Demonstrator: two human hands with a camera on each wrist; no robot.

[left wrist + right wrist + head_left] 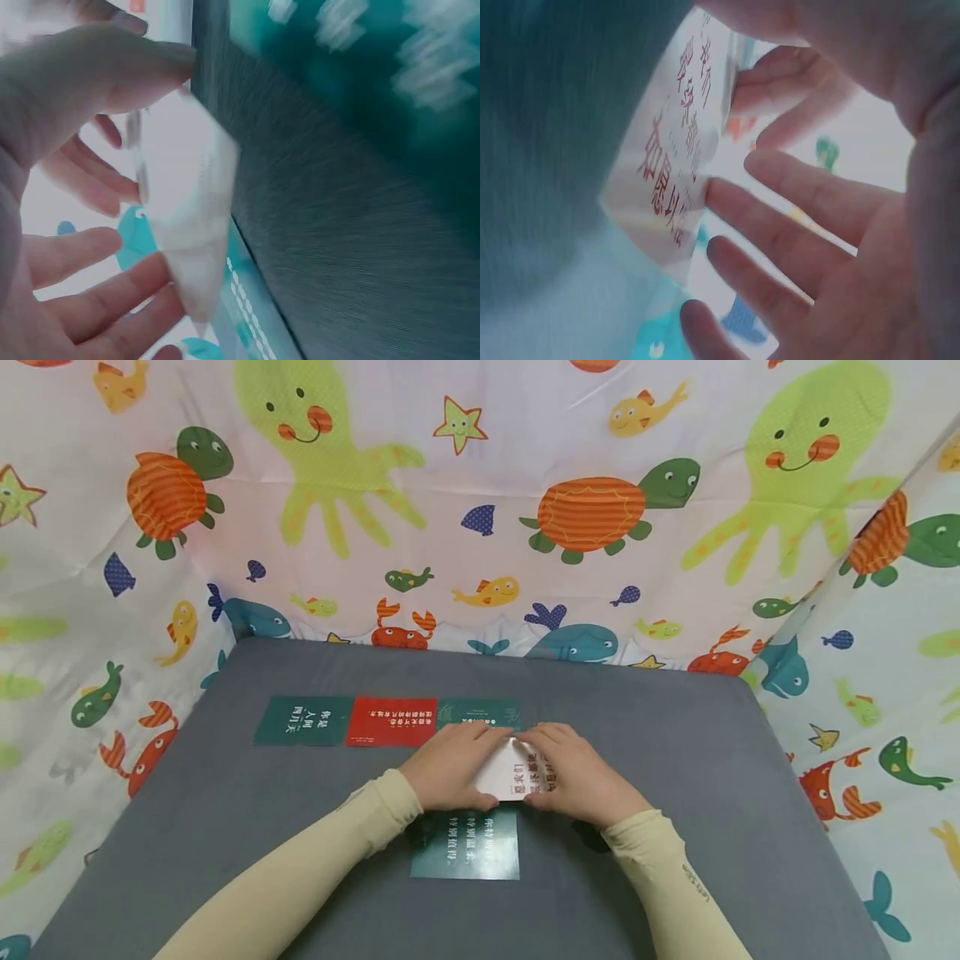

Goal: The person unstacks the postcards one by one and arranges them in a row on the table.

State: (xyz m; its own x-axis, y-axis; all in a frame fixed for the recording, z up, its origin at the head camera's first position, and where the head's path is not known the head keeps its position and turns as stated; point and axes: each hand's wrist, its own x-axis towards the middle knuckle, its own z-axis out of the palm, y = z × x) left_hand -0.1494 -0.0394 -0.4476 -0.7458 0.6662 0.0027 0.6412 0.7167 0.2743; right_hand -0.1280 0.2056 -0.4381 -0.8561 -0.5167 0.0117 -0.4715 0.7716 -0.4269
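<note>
Both hands hold a white card [504, 772] printed with dark red characters, raised in front of the body. At its left side, my left hand [455, 767] pinches it between thumb and fingers; in the left wrist view the thumb [142, 67] lies at one corner. On the other side my right hand [583, 774] grips it, covering part of the writing. The right wrist view shows the card's printed face [667, 150] tilted, with fingertips along its edge. Just below the hands lies a dark green card [465, 852] with white writing, its upper part hidden.
Farther back on the grey table [675, 760] is a row of cards: a green one [303, 721], a red one [392, 721] and another green one [480, 712], partly behind the left hand. Cloth [480, 527] with sea animals hangs at the back and sides.
</note>
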